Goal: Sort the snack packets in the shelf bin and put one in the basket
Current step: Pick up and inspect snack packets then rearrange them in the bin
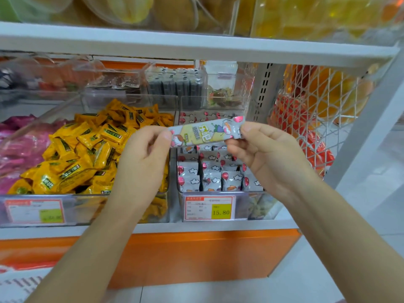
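A long grey snack packet [205, 132] with a yellow panel and cartoon figures is held level above the clear shelf bin [255, 206]. My left hand [142, 162] pinches its left end and my right hand [262, 154] pinches its right end. Below it, several matching grey packets [209, 178] with red balloons and clouds stand in rows in that bin. No basket for the packet shows in this view.
A bin of yellow packets [87, 154] sits to the left, pink packets [17, 145] beyond it. Clear boxes [175, 84] stand behind. A white wire basket [317, 106] of orange and red goods hangs at the right. A white shelf edge [196, 47] runs overhead.
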{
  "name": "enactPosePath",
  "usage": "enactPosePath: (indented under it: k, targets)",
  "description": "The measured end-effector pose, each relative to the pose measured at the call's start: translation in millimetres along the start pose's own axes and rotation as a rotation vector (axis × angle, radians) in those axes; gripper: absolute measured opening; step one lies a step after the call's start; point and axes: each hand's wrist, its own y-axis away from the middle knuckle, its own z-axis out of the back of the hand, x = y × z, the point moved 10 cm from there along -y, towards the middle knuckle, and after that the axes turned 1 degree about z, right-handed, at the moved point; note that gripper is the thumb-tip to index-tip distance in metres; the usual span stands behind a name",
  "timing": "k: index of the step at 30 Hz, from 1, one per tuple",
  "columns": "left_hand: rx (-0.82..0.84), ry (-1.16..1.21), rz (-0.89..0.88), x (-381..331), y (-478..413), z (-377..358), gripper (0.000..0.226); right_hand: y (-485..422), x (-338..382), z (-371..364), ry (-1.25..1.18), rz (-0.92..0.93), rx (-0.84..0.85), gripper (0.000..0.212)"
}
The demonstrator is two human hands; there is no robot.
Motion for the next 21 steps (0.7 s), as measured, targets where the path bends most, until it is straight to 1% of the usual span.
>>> enactPosePath:
  k: [2, 3, 5, 7, 10, 13, 15, 16, 19, 21]
  targets:
    - [-0.029, 0.276, 0.181, 18, 0, 1, 0.023, 1, -4, -5, -0.027, -0.045, 0.057, 0.012]
    - [-0.024, 0.373, 0.244, 24, 0, -1, 0.021, 1, -5, -7, -0.036, -0.058, 0.076, 0.014]
    - [-0.012, 0.477, 0.296, 28, 1, -3, 0.021, 2, -5, -9, -0.039, -0.065, 0.097, 0.015]
    - [-0.039, 0.435, 0.282, 28, 2, 1, 0.024, 3, -5, -9, -0.005, -0.061, 0.097, 0.015]
    - [-0.096, 0.237, 0.193, 20, 3, 10, 0.029, 3, -5, -6, 0.052, -0.058, 0.075, 0.014]
    - [-0.101, 0.116, 0.14, 12, 4, 11, 0.029, 2, -7, -2, -0.003, -0.078, 0.042, 0.012]
    - [-0.084, 0.116, 0.15, 11, 4, 10, 0.027, 1, -10, 0, -0.072, -0.102, 0.011, 0.011]
    - [-0.066, 0.176, 0.173, 12, 4, 7, 0.027, 1, -12, 1, -0.102, -0.116, -0.003, 0.011]
    - [0.035, 0.543, 0.33, 19, 6, -7, 0.024, -1, -18, 1, -0.175, -0.148, -0.022, 0.016]
    - [0.121, 0.73, 0.408, 19, 7, -18, 0.019, -3, -20, 3, -0.202, -0.159, -0.032, 0.018]
